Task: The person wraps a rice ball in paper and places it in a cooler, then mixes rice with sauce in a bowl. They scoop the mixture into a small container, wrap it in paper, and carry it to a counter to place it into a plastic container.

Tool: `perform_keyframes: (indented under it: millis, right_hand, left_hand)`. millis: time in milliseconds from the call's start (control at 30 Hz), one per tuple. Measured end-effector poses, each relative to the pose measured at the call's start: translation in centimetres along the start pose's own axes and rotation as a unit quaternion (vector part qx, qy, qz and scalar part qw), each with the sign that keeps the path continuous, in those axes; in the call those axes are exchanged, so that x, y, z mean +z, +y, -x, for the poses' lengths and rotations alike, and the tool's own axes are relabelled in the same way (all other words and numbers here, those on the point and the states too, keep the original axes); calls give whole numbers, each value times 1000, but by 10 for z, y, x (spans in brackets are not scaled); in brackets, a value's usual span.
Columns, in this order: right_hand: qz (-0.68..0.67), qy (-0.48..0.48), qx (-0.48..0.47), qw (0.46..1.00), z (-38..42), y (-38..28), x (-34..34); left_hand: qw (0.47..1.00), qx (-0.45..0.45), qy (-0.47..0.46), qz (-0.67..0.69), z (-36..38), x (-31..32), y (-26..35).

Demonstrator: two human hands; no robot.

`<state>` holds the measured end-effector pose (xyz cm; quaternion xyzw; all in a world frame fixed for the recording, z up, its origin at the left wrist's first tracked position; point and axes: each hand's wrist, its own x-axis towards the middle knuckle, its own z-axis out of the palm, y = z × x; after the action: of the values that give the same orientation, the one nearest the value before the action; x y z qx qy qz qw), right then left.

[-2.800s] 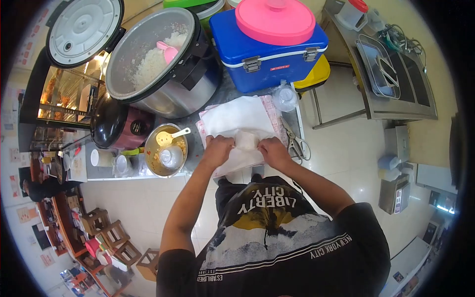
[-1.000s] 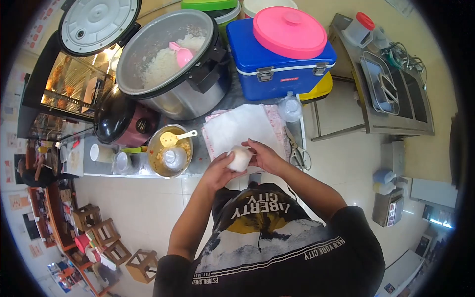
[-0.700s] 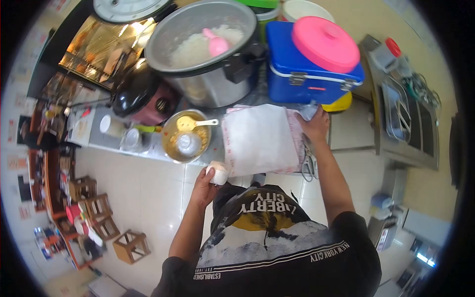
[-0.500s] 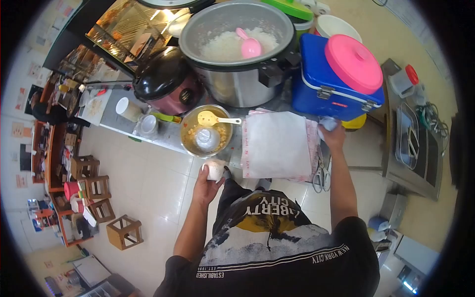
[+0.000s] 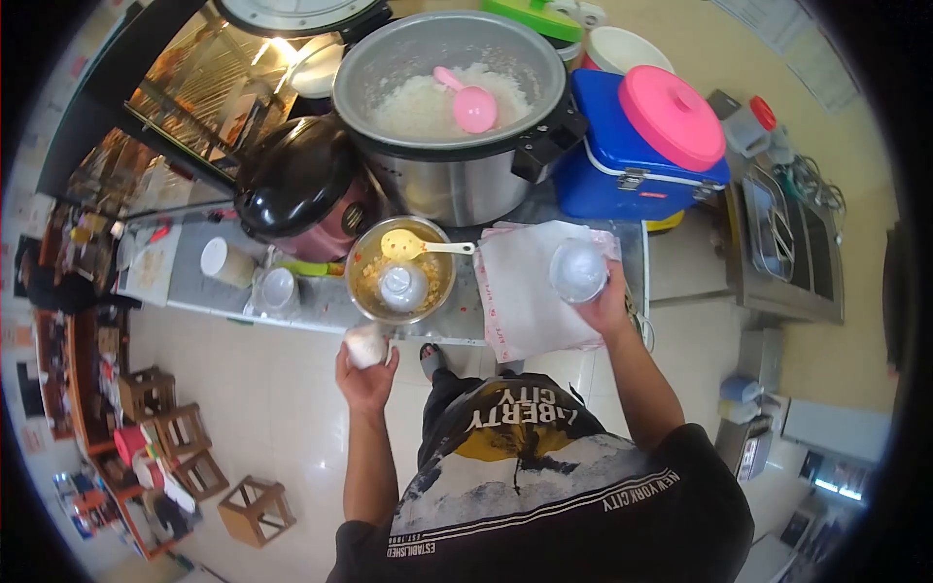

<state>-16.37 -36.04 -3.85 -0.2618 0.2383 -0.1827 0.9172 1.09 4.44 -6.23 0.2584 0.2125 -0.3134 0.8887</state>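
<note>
My left hand (image 5: 367, 381) is closed around a small white rounded cup-shaped thing (image 5: 365, 346), held in front of the counter edge; its contents cannot be made out. In my right hand (image 5: 606, 303) is a clear plastic cup (image 5: 577, 270), above the right side of a stack of white wrapping paper (image 5: 520, 301) with red print. Left of the stack stands a steel bowl (image 5: 364, 303) of yellowish chopped food. Inside it sits another clear cup (image 5: 402, 288), and a cream perforated spoon (image 5: 406, 245) rests across it.
Behind the bowl is a big rice cooker (image 5: 447, 175) with rice and a pink scoop (image 5: 474, 109). A dark lidded cooker (image 5: 301, 185) stands left; a blue cooler (image 5: 612, 185) with a pink lid (image 5: 671, 117) stands right. White tubs (image 5: 226, 262) and stacked cups (image 5: 279, 290) line the left.
My right hand has come from beside the cooler, moving left over the paper with the clear cup. My left hand has shifted left and slightly down, still holding the white thing.
</note>
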Motion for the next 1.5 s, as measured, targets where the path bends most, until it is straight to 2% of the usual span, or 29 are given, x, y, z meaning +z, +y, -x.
perform_keyframes:
  millis: [67,133,233,367,433,500,567,600,667,733,767,800,833,867,900,933,1000,1067,1133,1167,1233,1267,1367,1467,1500]
  right_hand:
    - [-81,-123,64,987,6,10,13]
    - [-114,-133,92,980,10,16,29]
    - [-94,-11,84,992,14,24,57]
    - [-29,88,56,994,19,28,63]
    - [39,139,44,989,21,30,51]
    - [65,161,38,984,27,34,18]
    - [39,71,61,995,28,41,19]
    - [-1,-24,86,996,33,43,24]
    - [-19,-77,107,991,38,48,58]
    - [27,0,104,994,38,65,117]
    - [29,80,65,994,33,86,169]
    - [166,-9,64,984,15,106,172]
    - [297,-99,57,948,-2,124,175]
    - [405,-122,72,903,-8,144,205]
    - [548,-244,0,800,-28,171,243]
    - [573,-277,-52,769,-38,204,270]
    - [666,-301,-130,670,-62,261,318]
    - [702,-322,-272,573,-95,317,345]
    - [733,-335,-320,498,-126,359,360]
    - [748,-335,-344,458,-137,373,363]
    - [813,-322,-262,408,-142,396,359]
    - [844,-300,-222,385,-147,400,360]
    - [841,-278,-296,357,-145,405,351]
    - [771,-262,-375,442,-117,367,359]
    - [733,-311,-357,488,-113,338,369]
  left_hand:
    - [1000,-13,14,-7,6,-4,14]
    - [999,-23,36,-18,2,-10,20]
    - [996,-20,69,-53,-2,-24,30]
    - [989,-32,89,-116,-7,-54,45]
    - [983,-27,121,-137,-7,-67,50]
    - [984,-13,114,-139,-6,-92,57]
    - [978,15,140,-155,-1,-98,65]
    - [979,15,140,-148,1,-108,71]
    - [982,17,135,-134,3,-131,77]
    - [978,47,154,-130,5,-149,79]
    - [976,62,164,-131,9,-156,81]
    - [976,66,173,-118,16,-160,84]
    - [976,69,180,-107,22,-162,83]
    - [976,71,185,-95,27,-164,82]
    - [973,71,205,-78,31,-168,79]
    - [972,67,218,-64,37,-166,78]
    - [973,65,217,-48,49,-171,74]
    - [971,52,231,-33,58,-178,71]
    - [968,58,240,-35,65,-186,69]
    - [974,67,214,-37,69,-200,67]
    - [967,69,245,-26,82,-209,66]
    - [965,66,254,-25,83,-212,73]
    - [962,61,262,-51,89,-211,84]
    - [968,52,242,-44,80,-213,97]
    - [966,57,242,-70,80,-200,102]
